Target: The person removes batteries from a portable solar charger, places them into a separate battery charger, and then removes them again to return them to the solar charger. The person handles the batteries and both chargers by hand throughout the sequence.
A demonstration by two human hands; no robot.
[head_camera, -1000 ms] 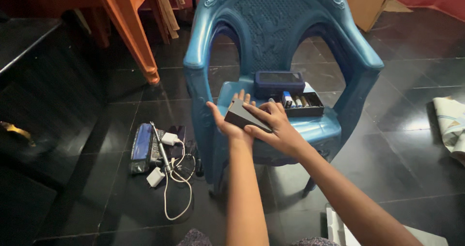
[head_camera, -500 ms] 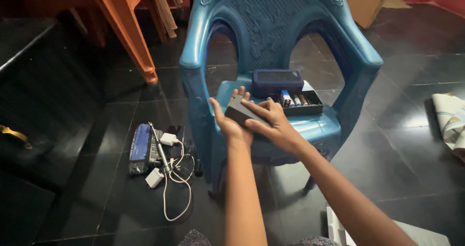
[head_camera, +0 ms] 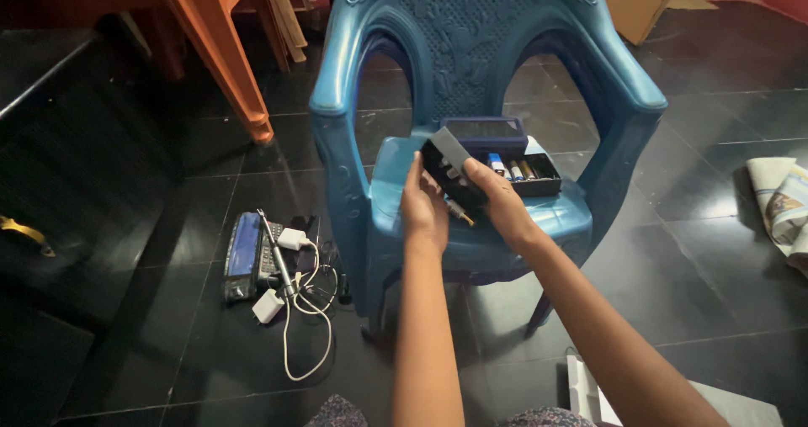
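Closest to the camera, two bare arms reach out over the dark floor toward a blue chair (head_camera: 627, 99), and everything here is placed by that chair. Above the front of the chair seat, the left hand (head_camera: 423, 206) and the right hand (head_camera: 498, 201) both hold one small dark box (head_camera: 450, 168). The box sits between the two hands, with the left hand on its left side and the right hand wrapped around its right and bottom, so both hands are closed on it. The box is tilted, with its long side running from up on the left to down on the right, and its open face is turned toward the person. A thin pencil-like stick (head_camera: 459, 212) pokes out under it; how it is held cannot be told. Both hands are just as near the box. Farther back on the seat lies one black tray (head_camera: 528, 175) with about four small batteries (head_camera: 511, 169) in a row. Behind the tray, near the chair back, sits one dark blue case (head_camera: 486, 130). On the floor to the left of the chair lie one blue device (head_camera: 245, 249) and two white chargers (head_camera: 295, 239) with a cord. Far left of the chair stands one orange chair (head_camera: 227, 48).
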